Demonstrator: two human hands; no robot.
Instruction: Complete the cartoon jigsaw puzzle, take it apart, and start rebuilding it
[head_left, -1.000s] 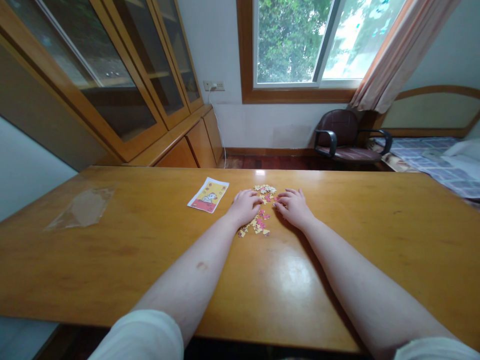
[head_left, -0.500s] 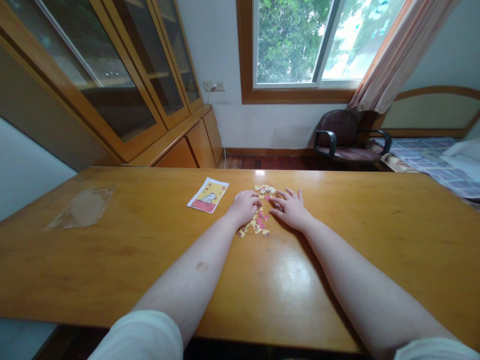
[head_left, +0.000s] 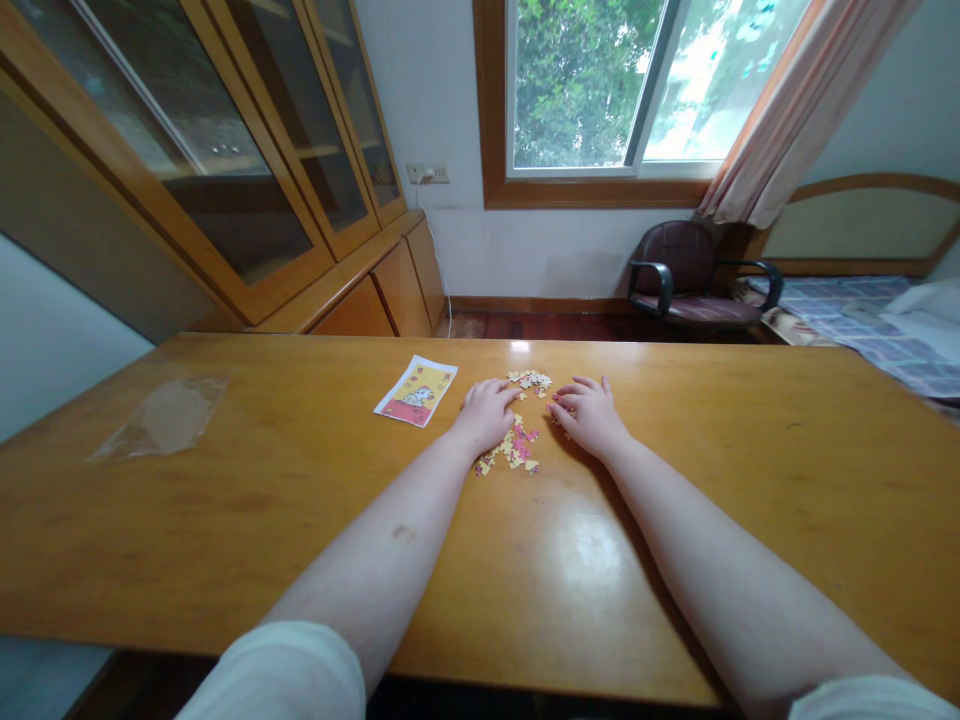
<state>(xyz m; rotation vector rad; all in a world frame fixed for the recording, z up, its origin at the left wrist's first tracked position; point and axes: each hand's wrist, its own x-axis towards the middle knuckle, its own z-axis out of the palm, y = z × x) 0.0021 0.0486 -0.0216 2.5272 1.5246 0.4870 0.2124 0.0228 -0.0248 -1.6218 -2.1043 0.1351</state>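
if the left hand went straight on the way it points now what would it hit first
Probably the far cluster of puzzle pieces, just ahead of the left hand; from this one view, I can't tell whether the fingers already touch it.

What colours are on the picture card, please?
The picture card is mainly yellow and pink, seen in the head view.

my shiny wood table [head_left: 787, 450] w/ a bright spot [head_left: 589, 550], cabinet [head_left: 330, 245] w/ glass doors [head_left: 232, 200] to my L, white wall [head_left: 525, 245] w/ plug [head_left: 427, 175] & cord [head_left: 441, 245], window [head_left: 497, 110] w/ green trees [head_left: 577, 100] outside, pink curtain [head_left: 810, 110], dark red chair [head_left: 679, 255] nr a checked bed [head_left: 847, 320], red-brown floor [head_left: 540, 325]
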